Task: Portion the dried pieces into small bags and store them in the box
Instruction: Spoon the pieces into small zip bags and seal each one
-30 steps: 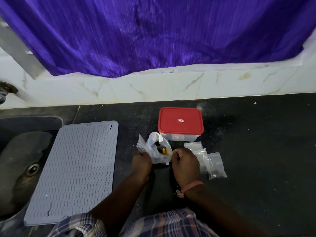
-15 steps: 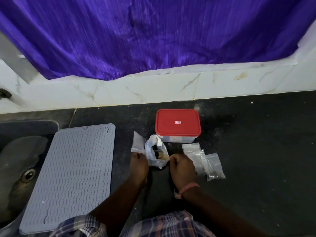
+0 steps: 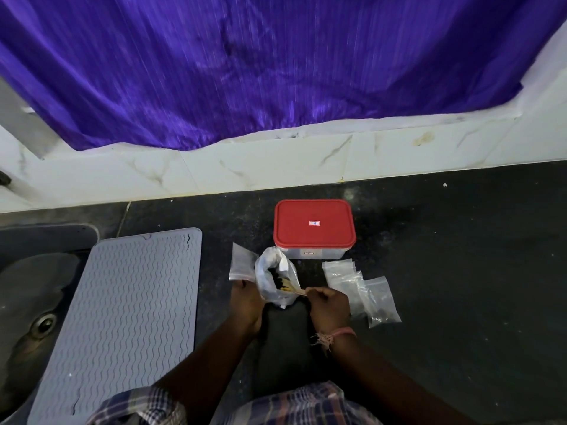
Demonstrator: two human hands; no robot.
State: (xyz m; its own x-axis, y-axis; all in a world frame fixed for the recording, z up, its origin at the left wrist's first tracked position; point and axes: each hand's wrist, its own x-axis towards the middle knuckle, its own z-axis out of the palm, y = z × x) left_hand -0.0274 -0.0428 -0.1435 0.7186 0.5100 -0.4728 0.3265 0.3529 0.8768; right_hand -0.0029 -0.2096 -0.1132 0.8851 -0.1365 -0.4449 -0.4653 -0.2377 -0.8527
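Thin crinkled clear plastic, the open source bag (image 3: 276,283) sagged on the dark tabletop (image 3: 460,271) before the red-lidded box (image 3: 314,228). My right hand (image 3: 329,305) pinched a light, brittle dried piece (image 3: 296,290) at its mouth; my left hand (image 3: 245,302) gripped a limp small zip bag (image 3: 242,265) by its edge, best held there.
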